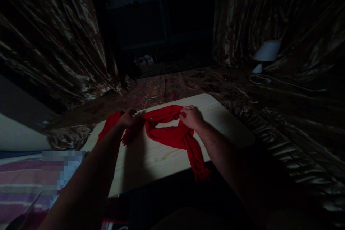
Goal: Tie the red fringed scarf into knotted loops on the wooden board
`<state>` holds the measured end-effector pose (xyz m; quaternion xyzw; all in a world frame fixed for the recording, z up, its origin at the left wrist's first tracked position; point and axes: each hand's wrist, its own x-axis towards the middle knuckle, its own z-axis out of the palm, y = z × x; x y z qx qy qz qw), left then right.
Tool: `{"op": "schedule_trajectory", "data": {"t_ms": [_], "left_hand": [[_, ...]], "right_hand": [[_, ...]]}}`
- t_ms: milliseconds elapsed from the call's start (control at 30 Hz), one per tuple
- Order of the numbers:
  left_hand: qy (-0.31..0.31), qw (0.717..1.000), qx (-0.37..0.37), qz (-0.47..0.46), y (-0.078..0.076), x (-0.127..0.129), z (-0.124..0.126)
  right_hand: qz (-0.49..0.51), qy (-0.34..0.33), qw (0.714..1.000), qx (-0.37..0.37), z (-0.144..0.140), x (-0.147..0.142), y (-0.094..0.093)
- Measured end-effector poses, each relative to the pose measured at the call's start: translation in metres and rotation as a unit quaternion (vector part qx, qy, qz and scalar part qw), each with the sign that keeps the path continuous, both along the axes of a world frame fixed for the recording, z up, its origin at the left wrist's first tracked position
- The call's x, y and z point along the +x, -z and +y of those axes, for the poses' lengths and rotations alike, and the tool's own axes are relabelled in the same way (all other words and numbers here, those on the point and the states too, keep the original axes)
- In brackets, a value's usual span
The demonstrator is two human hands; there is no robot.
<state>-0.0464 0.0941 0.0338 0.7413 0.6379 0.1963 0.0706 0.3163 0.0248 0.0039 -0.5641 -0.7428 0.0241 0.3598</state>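
A red scarf (167,134) with fringed ends lies in a loop across a pale wooden table (159,156). One fringed end hangs over the table's near edge, and another fringe rests near the middle left. My left hand (128,118) is closed on the scarf at the left, its fingers dim in shadow. At the loop's right side, my right hand (191,116) grips the red cloth between thumb and fingers. Part of the scarf at the far left is hidden behind my left forearm.
A white lamp (268,51) with a looped white cord stands at the right. Patterned curtains (234,18) hang on both sides of a dark window. Fringed brown cloth surrounds the table. Striped bedding (18,176) lies at the lower left, beside a blurred patch.
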Motion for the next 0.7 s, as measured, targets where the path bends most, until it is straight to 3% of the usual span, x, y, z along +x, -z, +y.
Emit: {"op": "schedule_trajectory", "data": {"t_ms": [133, 233, 300, 367, 433, 533, 700], "left_hand": [[0.042, 0.994, -0.042, -0.090, -0.003, 0.022, -0.005], [0.083, 0.984, -0.061, -0.145, -0.011, 0.047, -0.017], [0.150, 0.983, -0.084, -0.059, -0.014, 0.065, -0.025], [0.167, 0.980, -0.080, 0.077, -0.014, 0.081, -0.030], [0.138, 0.973, -0.065, 0.174, -0.011, 0.094, -0.032], [0.060, 0.968, -0.070, 0.235, -0.007, 0.107, -0.029], [-0.045, 0.971, -0.076, 0.220, -0.010, 0.119, -0.015]], "right_hand": [[0.068, -0.032, 0.994, 0.078, 0.003, 0.002, 0.004], [0.071, -0.060, 0.992, 0.082, 0.003, 0.002, 0.004], [0.041, -0.077, 0.995, 0.057, 0.001, 0.001, 0.003], [-0.005, -0.085, 0.996, 0.012, -0.001, -0.001, 0.002], [-0.042, -0.071, 0.996, -0.046, -0.002, -0.002, 0.004], [-0.067, -0.044, 0.990, -0.118, 0.000, -0.002, 0.009], [-0.088, -0.058, 0.990, -0.099, 0.010, -0.009, 0.011]]}}
